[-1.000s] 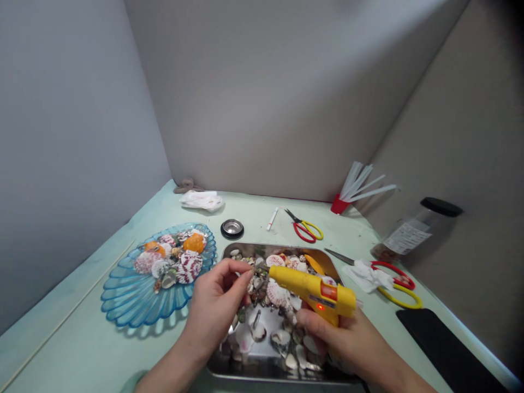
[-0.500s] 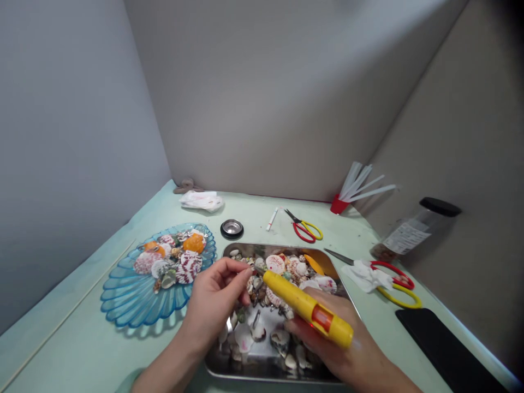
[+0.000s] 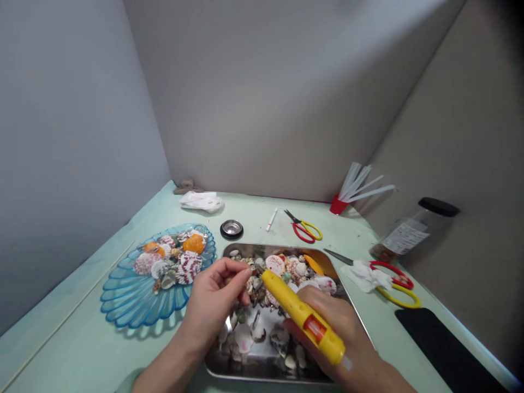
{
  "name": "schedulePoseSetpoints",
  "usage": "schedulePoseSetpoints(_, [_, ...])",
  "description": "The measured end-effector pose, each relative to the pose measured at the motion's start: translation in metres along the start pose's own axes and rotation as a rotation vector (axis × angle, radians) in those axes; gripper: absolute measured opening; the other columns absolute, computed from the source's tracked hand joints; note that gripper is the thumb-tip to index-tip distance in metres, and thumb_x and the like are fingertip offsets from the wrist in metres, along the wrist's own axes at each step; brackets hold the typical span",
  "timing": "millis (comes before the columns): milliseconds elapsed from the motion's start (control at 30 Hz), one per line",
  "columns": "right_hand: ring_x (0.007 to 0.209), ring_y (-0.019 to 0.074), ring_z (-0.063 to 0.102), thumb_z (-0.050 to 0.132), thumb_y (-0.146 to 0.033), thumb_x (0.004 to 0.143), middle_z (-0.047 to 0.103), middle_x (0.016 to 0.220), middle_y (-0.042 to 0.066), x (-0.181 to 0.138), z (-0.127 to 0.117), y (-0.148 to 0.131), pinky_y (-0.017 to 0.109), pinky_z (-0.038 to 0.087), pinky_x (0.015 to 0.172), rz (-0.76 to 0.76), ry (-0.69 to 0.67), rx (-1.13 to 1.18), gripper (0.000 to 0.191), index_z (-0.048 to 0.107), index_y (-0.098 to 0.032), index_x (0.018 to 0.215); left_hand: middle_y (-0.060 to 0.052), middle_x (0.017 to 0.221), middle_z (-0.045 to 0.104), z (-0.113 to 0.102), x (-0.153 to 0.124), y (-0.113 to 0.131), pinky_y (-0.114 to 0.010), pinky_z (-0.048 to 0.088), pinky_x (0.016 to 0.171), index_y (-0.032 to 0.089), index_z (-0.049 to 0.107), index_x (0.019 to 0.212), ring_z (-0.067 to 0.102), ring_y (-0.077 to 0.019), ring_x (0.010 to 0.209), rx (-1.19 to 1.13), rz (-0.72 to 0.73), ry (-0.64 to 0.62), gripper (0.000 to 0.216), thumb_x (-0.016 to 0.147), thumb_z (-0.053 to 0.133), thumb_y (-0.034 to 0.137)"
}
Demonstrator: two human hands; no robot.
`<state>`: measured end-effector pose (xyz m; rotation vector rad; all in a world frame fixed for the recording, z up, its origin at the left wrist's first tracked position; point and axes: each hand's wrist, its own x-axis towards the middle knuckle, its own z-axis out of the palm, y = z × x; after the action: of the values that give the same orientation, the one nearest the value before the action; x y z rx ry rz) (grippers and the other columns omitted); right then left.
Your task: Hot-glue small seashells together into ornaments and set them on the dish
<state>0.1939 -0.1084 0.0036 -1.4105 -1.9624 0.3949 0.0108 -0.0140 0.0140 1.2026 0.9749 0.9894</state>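
Glue gun [image 3: 292, 305] has swung since a second ago: rear end sits lower in frame, body steeper. My right hand [image 3: 341, 327] is wrapped round it, lower right of centre. Nozzle [image 3: 258, 268] is just beside my left hand [image 3: 216, 297], mid-frame. Left thumb and forefinger pressed together; can't tell what's between them. Below both hands, lower centre: steel tray [image 3: 254, 378] with shells [image 3: 275, 265]. Blue dish [image 3: 137, 303] with more shells, left of frame. Scissors [image 3: 298, 221] beyond the tray, right of centre.
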Motion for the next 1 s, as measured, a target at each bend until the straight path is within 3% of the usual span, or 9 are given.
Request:
schedulePoseSetpoints(367, [0.059, 0.0162, 0.048, 0.047, -0.019, 0.082, 0.052, 0.068, 0.005, 0.0041, 0.0010, -0.0007, 0.027, 0.031, 0.052, -0.118, 0.045, -0.178, 0.008, 0.052, -0.017, 0.076, 0.006, 0.042, 0.057, -0.0004, 0.0019, -0.0013, -0.017, 0.037, 0.047, 0.014, 0.061, 0.073, 0.051, -0.0075, 0.041, -0.032, 0.003, -0.001, 0.016, 0.070, 0.070, 0.027])
schedulePoseSetpoints(567, [0.058, 0.0163, 0.048, 0.048, -0.019, 0.081, 0.054, 0.069, 0.005, 0.0016, 0.0017, 0.0001, 0.027, 0.031, 0.052, -0.075, 0.108, -0.254, 0.005, 0.052, -0.017, 0.078, 0.006, 0.043, 0.057, 0.0012, -0.0010, 0.0005, -0.018, 0.038, 0.045, 0.015, 0.062, 0.071, 0.052, -0.0083, 0.040, -0.011, 0.024, 0.024, 0.015, 0.068, 0.070, 0.028])
schedulePoseSetpoints(700, [0.060, 0.0166, 0.049, 0.049, -0.018, 0.081, 0.054, 0.071, 0.005, -0.0007, 0.0025, 0.0051, 0.027, 0.033, 0.054, -0.004, 0.129, -0.206, 0.005, 0.050, -0.018, 0.076, 0.005, 0.043, 0.058, 0.0020, -0.0013, 0.0016, -0.018, 0.039, 0.046, 0.015, 0.062, 0.070, 0.052, -0.0082, 0.041, -0.005, 0.034, 0.041, 0.015, 0.068, 0.070, 0.028])
schedulePoseSetpoints(833, [0.061, 0.0163, 0.050, 0.047, -0.020, 0.083, 0.054, 0.072, 0.004, -0.0014, 0.0022, 0.0049, 0.027, 0.035, 0.056, -0.054, 0.115, -0.084, 0.005, 0.052, -0.017, 0.082, 0.005, 0.045, 0.058, 0.0023, -0.0014, 0.0025, -0.018, 0.040, 0.045, 0.015, 0.063, 0.071, 0.053, -0.0080, 0.041, -0.002, 0.040, 0.036, 0.015, 0.068, 0.070, 0.028])
schedulePoseSetpoints(1000, [0.063, 0.0183, 0.052, 0.048, -0.020, 0.081, 0.056, 0.074, 0.006, 0.0007, 0.0021, -0.0002, 0.028, 0.036, 0.056, -0.079, 0.047, -0.103, 0.008, 0.055, -0.017, 0.085, 0.005, 0.046, 0.058, 0.0027, -0.0027, 0.0031, -0.019, 0.041, 0.045, 0.015, 0.063, 0.071, 0.053, -0.0084, 0.041, -0.008, 0.040, 0.034, 0.015, 0.067, 0.070, 0.027])
